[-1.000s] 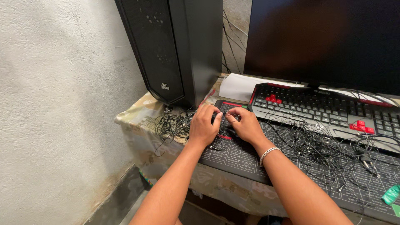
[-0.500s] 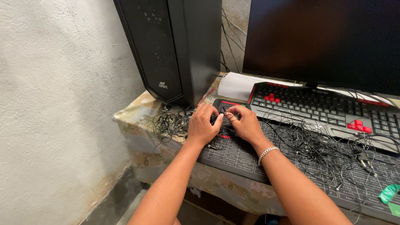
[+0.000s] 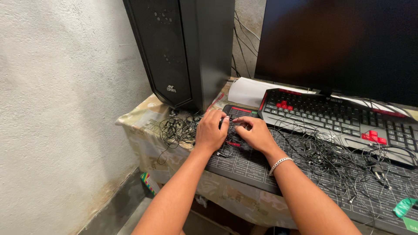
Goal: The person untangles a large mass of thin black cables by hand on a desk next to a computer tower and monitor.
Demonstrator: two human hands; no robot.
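- Monitor (image 3: 339,43): large, dark screen, standing behind the keyboard at the rear of the worktop (image 3: 143,119).
- Tower case (image 3: 183,48): black, upright, to the left of the keyboard, its lower front corner near the worktop's left end.
- Desk mat (image 3: 244,163): black with pale printed cells, lying flat under the keyboard and running forward of it to the worktop's front edge.
- Keyboard (image 3: 335,115): black with red key clusters, resting on the rear part of the mat, directly in front of the monitor.
- Tangled thin black cables (image 3: 331,152): spread loosely over the mat in front of the keyboard; a second clump (image 3: 176,129) lies to the keyboard's left, below the tower case.
- White paper sheet (image 3: 246,90): lying behind the keyboard's left corner.
- Left hand (image 3: 210,130): just off the keyboard's left front corner, grip closed with fingers curled onto strands of the cable tangle.
- Right hand (image 3: 257,132): just beside the left hand, nearer the keyboard, grip pinched together on the same strands; a silver bracelet (image 3: 278,163) sits on the wrist.
- Green object (image 3: 402,206): at the mat's far right, in front of the keyboard's right end; its kind cannot be told.
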